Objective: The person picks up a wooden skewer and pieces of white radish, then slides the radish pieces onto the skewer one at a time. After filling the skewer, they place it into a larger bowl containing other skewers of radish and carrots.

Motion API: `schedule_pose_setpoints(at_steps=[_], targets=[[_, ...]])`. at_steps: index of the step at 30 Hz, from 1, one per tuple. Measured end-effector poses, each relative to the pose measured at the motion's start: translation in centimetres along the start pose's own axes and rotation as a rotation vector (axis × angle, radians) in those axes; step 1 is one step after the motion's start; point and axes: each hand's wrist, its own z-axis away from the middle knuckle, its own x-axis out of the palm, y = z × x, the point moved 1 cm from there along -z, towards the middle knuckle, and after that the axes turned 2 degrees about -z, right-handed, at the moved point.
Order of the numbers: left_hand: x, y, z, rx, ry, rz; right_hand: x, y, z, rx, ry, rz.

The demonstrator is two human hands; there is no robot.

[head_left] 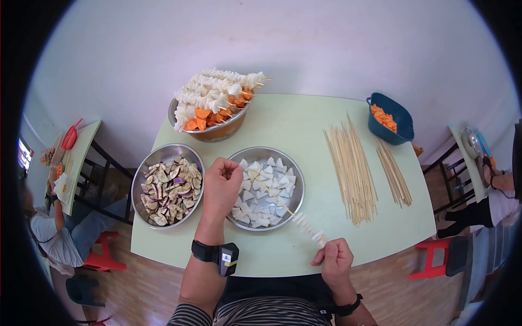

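Note:
A thin wooden skewer (280, 203) slants across the steel bowl of white vegetable pieces (261, 223), several white slices (309, 229) threaded on its lower part. My right hand (336, 262) is closed around the lower end, beside the last slices. At the upper end, the thumb and fingers of my left hand (223, 182) pinch together over the bowl's left rim; the stick runs up to these fingertips. Whether a white piece is also between them is hidden.
A bowl of cut eggplant (171, 190) stands left. Behind it, a bowl (220, 132) holds carrot pieces under finished white skewers (212, 89). Bare skewers (350, 174) lie right in two bundles, near a teal basin (402, 117) of carrots. People sit at side tables.

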Motion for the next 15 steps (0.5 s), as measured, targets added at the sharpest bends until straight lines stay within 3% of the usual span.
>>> schedule_pose_setpoints(at_steps=[15], targets=[[0.51, 0.28, 0.42, 0.012, -0.016, -0.024, -0.04, -0.03, 0.11, 0.001, -0.012, 0.012]])
